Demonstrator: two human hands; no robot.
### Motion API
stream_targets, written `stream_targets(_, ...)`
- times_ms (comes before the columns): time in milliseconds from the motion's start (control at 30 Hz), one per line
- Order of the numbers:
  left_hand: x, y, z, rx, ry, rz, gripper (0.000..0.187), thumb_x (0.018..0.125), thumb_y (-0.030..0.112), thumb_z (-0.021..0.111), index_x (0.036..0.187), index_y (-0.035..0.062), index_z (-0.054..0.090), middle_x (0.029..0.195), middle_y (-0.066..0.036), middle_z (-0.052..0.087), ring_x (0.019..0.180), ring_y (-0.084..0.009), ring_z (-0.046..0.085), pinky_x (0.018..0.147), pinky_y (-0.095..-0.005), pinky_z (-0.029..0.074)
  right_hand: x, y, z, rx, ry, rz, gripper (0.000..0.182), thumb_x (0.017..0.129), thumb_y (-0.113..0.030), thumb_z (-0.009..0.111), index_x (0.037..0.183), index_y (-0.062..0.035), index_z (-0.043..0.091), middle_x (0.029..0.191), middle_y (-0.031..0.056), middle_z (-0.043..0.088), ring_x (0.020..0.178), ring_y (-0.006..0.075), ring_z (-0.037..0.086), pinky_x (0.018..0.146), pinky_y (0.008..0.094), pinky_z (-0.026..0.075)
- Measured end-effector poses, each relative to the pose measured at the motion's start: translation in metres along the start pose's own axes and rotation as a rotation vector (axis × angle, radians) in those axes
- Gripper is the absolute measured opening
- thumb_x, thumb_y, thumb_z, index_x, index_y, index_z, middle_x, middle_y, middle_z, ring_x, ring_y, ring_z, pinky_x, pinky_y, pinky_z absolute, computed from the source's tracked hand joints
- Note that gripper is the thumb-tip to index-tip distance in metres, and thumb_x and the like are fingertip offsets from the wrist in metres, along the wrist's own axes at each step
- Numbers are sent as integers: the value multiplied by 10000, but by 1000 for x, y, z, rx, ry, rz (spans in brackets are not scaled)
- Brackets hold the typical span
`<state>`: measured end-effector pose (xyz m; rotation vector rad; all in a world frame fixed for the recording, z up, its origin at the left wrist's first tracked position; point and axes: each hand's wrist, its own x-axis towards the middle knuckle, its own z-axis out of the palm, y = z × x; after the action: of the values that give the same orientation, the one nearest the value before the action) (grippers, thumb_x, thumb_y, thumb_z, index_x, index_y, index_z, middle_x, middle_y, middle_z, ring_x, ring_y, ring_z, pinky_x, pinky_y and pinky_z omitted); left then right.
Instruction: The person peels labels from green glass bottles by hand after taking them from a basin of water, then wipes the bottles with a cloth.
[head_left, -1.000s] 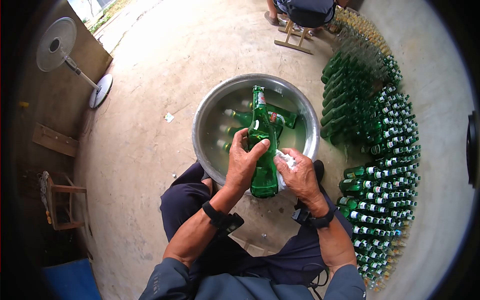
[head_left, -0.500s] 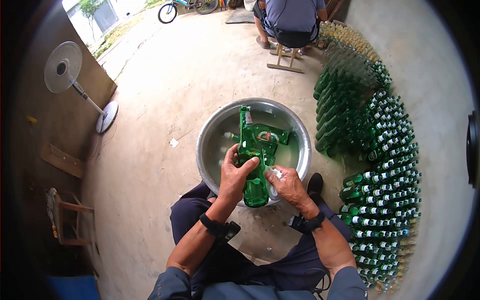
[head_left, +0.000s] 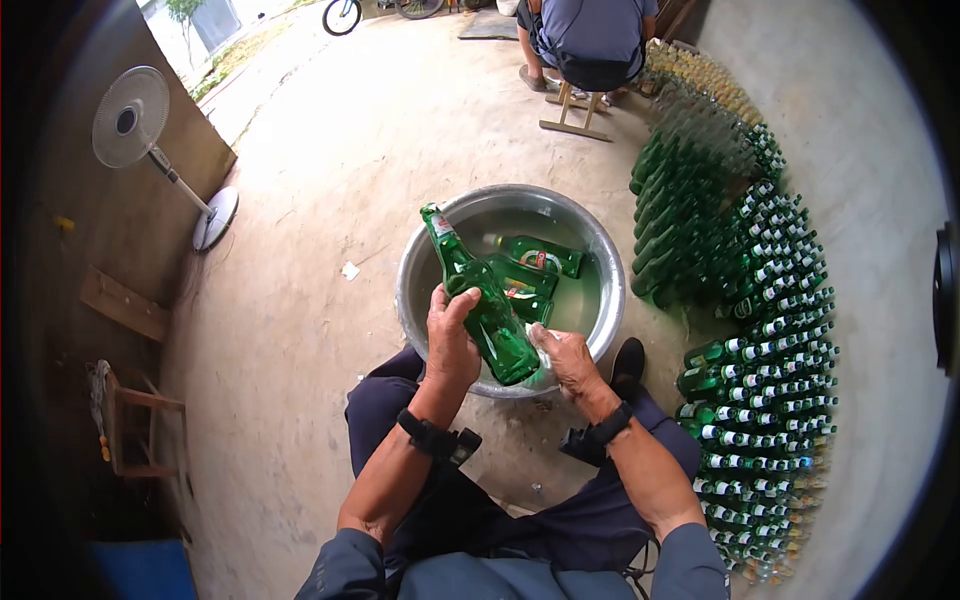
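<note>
A green glass bottle (head_left: pixel 478 300) is held tilted above a round metal basin (head_left: pixel 612 300), its neck toward the upper left. My left hand (head_left: pixel 453 335) is wrapped round the middle of the bottle from the left. Near the bottle's base, on its right, my right hand (head_left: pixel 568 360) is closed on a whitish cloth (head_left: pixel 540 342); part of the cloth is hidden behind the fingers. Cloudy water fills the basin, and green bottles (head_left: pixel 545 256) with labels lie in it.
Many green bottles (head_left: pixel 760 380) stand in rows at the right, along the wall. A person (head_left: pixel 590 40) sits on a wooden stool (head_left: pixel 572 122) beyond the basin. At the left are a white fan (head_left: pixel 132 118) and a wooden chair (head_left: pixel 148 400).
The held bottle has turned, its neck swinging to the left and its base lifting off the basin's near rim. My left hand has moved slightly left and up with it.
</note>
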<state>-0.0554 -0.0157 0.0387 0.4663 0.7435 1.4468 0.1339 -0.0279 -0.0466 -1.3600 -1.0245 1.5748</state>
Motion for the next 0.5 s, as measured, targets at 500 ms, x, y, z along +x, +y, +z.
stream_targets(500, 10, -20, -29, 93, -61, -83, 493, 1024, 429, 530, 1260, 2, 603, 1071, -168, 702, 902, -274, 713, 784, -410, 615, -46, -67, 5, -245, -395, -82, 724, 923, -535, 754, 1334, 54, 658, 1200, 120, 712, 1098, 149, 614, 998, 320, 482)
